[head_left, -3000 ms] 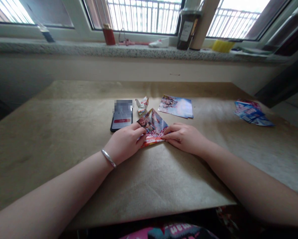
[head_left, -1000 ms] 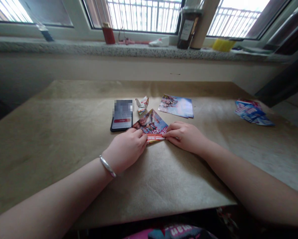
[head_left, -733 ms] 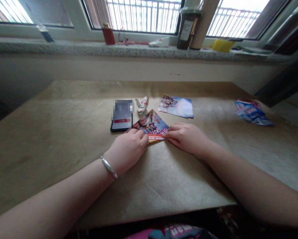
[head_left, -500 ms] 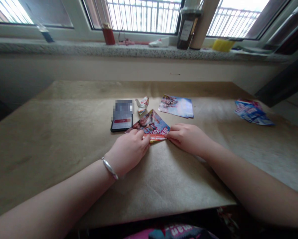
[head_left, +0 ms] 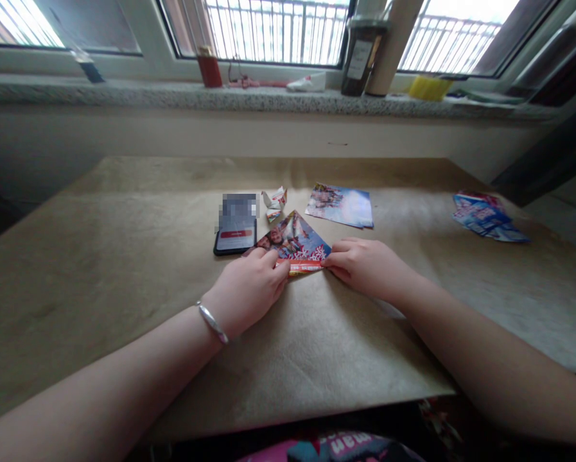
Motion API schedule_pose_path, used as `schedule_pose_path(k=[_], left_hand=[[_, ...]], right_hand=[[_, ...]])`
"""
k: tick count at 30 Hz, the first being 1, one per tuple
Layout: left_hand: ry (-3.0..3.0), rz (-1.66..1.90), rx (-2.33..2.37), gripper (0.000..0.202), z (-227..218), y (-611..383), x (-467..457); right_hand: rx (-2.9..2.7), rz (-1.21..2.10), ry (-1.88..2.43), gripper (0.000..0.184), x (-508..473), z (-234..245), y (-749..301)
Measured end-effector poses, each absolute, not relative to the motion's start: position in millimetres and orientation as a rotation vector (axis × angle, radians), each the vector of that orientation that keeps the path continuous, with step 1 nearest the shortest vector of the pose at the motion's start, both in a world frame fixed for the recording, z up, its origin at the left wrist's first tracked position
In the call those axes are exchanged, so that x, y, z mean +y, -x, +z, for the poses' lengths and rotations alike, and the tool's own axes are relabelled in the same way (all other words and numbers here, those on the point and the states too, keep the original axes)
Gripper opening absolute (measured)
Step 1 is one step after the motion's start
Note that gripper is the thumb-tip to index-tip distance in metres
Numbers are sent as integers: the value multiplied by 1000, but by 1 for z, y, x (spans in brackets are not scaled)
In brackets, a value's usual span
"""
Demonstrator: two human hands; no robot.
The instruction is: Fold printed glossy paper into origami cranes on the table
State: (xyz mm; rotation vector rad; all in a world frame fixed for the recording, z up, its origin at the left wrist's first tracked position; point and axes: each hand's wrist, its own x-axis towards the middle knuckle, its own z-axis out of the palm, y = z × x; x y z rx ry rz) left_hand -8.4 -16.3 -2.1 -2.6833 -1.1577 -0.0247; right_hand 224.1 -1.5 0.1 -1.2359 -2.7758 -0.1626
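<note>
A printed sheet of paper (head_left: pixel 295 240), folded to a triangle, lies on the table with its peak pointing away from me. An orange strip runs along its near edge. My left hand (head_left: pixel 252 282) grips the left part of that edge with curled fingers and hides the corner under it. At the right corner, my right hand (head_left: pixel 357 262) pinches the paper between thumb and fingers. Just beyond the sheet stands a small folded paper figure (head_left: pixel 275 203). Left of it lies a phone (head_left: pixel 234 240) with its screen lit.
Flat printed sheets (head_left: pixel 343 205) lie behind the triangle to the right. A fanned pile of blue and red papers (head_left: pixel 490 218) rests at the table's (head_left: pixel 124 276) far right. On the windowsill (head_left: pixel 153 95) stand a red container (head_left: pixel 209 69) and a dark lidded jar (head_left: pixel 357 61).
Almost nothing differs. My right hand has shifted very slightly at the paper's right corner; both hands keep their hold and the paper stays in place.
</note>
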Motion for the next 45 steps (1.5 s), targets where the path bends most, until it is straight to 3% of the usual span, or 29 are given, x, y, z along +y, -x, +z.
schedule_pose_path(k=[30, 45], left_hand=[[2653, 39, -1148, 38, -7, 5, -21], [2738, -36, -1035, 42, -13, 2, -17]], right_hand=[[-2645, 143, 1254, 22, 11, -11, -233], [-2696, 58, 1277, 20, 8, -8, -231]])
